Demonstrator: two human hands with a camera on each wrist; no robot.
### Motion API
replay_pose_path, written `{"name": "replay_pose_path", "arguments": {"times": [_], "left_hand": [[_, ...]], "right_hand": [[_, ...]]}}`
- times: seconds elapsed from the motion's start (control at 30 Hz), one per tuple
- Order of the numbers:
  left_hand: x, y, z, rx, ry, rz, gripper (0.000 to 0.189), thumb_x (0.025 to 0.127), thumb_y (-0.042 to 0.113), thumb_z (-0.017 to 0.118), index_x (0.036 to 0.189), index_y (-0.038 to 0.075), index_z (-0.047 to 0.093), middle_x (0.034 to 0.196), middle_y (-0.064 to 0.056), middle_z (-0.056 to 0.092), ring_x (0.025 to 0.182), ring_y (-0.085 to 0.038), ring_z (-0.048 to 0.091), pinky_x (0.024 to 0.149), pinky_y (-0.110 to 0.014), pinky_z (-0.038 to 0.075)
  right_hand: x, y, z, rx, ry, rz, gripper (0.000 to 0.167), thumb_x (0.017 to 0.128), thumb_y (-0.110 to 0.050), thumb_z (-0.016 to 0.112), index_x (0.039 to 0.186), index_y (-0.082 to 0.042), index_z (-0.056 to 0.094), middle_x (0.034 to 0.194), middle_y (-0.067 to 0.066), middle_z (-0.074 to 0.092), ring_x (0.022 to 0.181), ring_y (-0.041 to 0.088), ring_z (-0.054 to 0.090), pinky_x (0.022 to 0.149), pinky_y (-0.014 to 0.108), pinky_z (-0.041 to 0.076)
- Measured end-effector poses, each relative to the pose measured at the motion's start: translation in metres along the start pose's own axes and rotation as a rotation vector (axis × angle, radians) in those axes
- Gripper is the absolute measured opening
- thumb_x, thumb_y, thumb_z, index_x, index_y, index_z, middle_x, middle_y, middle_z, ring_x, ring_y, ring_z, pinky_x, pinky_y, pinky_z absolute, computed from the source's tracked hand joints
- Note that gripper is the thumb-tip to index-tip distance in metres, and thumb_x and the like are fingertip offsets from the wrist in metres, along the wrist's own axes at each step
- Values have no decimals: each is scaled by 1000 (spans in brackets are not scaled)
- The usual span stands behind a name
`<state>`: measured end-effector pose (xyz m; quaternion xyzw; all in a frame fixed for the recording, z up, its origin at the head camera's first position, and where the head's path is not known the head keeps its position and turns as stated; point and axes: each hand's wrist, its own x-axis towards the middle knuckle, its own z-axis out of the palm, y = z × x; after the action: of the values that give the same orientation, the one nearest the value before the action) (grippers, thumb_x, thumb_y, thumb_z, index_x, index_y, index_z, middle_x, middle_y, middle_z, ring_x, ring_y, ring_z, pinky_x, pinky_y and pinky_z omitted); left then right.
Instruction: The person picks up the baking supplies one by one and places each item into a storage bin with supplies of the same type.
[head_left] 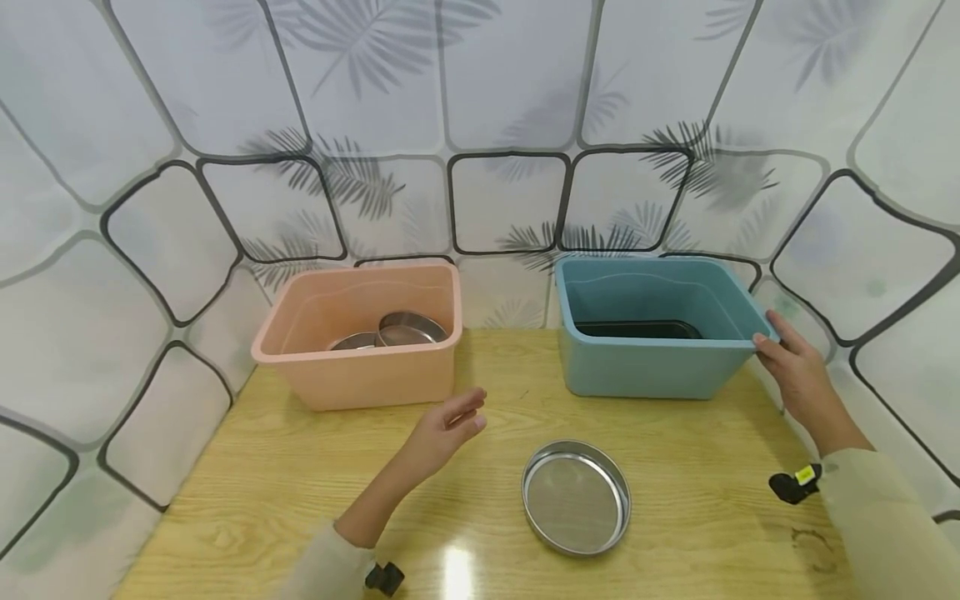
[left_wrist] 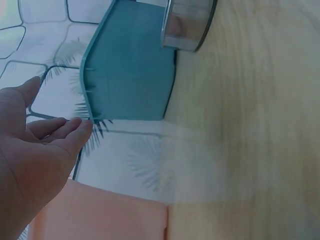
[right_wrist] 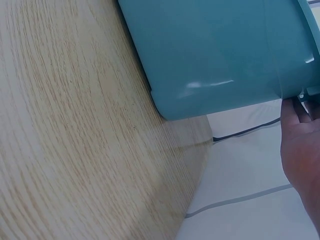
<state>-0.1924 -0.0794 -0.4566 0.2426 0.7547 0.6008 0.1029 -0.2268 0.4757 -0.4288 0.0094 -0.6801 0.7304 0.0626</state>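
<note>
My right hand (head_left: 802, 379) grips the right rim of the blue bin (head_left: 637, 367), thumb at the front corner and fingers at the side. In the right wrist view, its fingers (right_wrist: 290, 112) are tucked under the rim. My left hand (head_left: 438, 437) hangs over the table in front of the pink bin (head_left: 375, 383), holding nothing, its fingers loosely extended. Between the two arms a round metal sieve (head_left: 576, 504) with a fine mesh lies on the table. Inside the pink bin are more round metal sieves (head_left: 408, 329), one tilted against another. A black flat object (head_left: 637, 330) lies in the blue bin.
Both bins stand at the back of the wood-grain table (head_left: 480, 367), against a patterned cloth wall (head_left: 510, 200) that also runs along both sides. A gap separates the two bins.
</note>
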Motion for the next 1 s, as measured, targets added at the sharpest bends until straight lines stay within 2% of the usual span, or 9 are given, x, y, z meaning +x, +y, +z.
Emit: {"name": "replay_pose_path", "arguments": {"times": [0.17,0.4,0.5,0.63,0.73,0.87,1.0], "left_hand": [[0,-14,12,-10,-17,-32,60,102,31,61,153,6,42,156,-12,45,143,-29,44,115,-44,39],[-1,-25,29,-9,-56,-60,60,103,34,58,154,7,41,153,-17,48,139,-30,49,110,-45,45],[-1,-28,36,-9,-80,-67,62,103,38,57,154,6,40,153,-17,47,138,-31,50,110,-46,45],[-3,-33,45,-33,-114,-83,63,104,40,54,155,5,38,154,-16,46,137,-31,50,110,-46,46],[-4,-36,56,-62,-149,-96,63,105,38,53,155,4,36,155,-16,44,138,-31,49,110,-44,46],[-4,-40,70,-74,-202,-104,62,106,38,51,156,6,35,158,-16,40,141,-32,45,112,-43,44],[-2,-42,80,-89,-228,-97,63,106,39,50,156,3,35,157,-17,41,144,-34,42,115,-42,40]], "right_hand": [[1,0,-1,3,2,1,74,106,-18,50,162,-19,2,166,-5,-19,153,12,-9,90,-1,39],[1,0,0,32,-2,5,73,107,-16,49,162,-18,1,166,-5,-19,153,12,-10,95,1,37],[1,0,0,25,-5,9,73,107,-16,48,162,-18,0,166,-5,-19,153,12,-10,101,2,33],[2,1,1,13,-4,15,73,107,-17,48,162,-19,0,166,-6,-19,153,12,-10,113,11,21],[1,1,1,14,6,16,73,107,-18,50,162,-20,2,166,-6,-18,153,12,-9,112,11,21],[0,0,1,19,13,11,73,106,-18,50,162,-19,3,166,-6,-18,153,13,-9,98,2,35],[0,0,0,22,15,9,73,106,-17,51,162,-19,4,166,-5,-18,153,13,-9,94,1,38]]}}
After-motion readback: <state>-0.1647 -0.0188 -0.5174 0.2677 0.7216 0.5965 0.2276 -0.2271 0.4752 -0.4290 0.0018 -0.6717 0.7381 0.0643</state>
